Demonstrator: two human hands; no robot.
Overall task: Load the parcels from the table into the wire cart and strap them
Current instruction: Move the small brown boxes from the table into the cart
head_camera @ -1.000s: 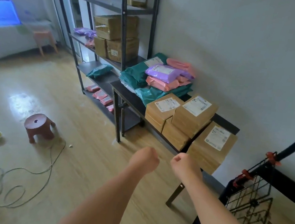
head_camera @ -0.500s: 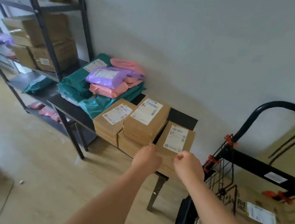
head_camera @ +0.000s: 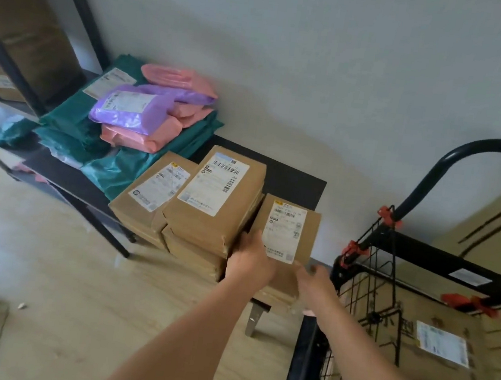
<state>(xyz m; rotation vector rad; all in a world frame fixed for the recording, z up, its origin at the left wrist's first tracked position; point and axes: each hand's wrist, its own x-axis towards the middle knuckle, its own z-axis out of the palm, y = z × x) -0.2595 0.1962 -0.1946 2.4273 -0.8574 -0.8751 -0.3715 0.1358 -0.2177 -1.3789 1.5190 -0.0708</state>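
The pale grey wall point(head_camera: 320, 72) is forming the backdrop, and a light wooden floor point(head_camera: 45, 259) is running below it. A black table point(head_camera: 291, 179) is standing against that wall. A black shelving unit point(head_camera: 75, 10) is standing at its far end, holding cardboard boxes that are blurred.

On the far part of the table, green mailer bags point(head_camera: 113, 169) are lying in a heap, with pink mailer bags point(head_camera: 174, 76) and a purple mailer bag point(head_camera: 126, 108) lying on top. Nearer the camera, brown cardboard parcels are sitting in a cluster. A labelled top parcel point(head_camera: 216, 198) is resting on others, a left parcel point(head_camera: 147, 196) is lying beside it, and the end parcel point(head_camera: 310, 228) is sitting at the table's near corner, touching the stack.

The wire cart point(head_camera: 369, 267) is standing just beside that corner, its curved black handle point(head_camera: 434, 171) rising toward the wall. Orange clips point(head_camera: 389, 216) are sitting on its frame. Loaded parcels point(head_camera: 444, 346) are lying inside the cart, behind the mesh.

The left hand point(head_camera: 250, 259) is touching the end parcel's left side, its fingers lying extended along the edge rather than curled. The right hand point(head_camera: 316, 283) is reaching at the parcel's near right corner. It is blurred, so the state of its fingers cannot be determined.
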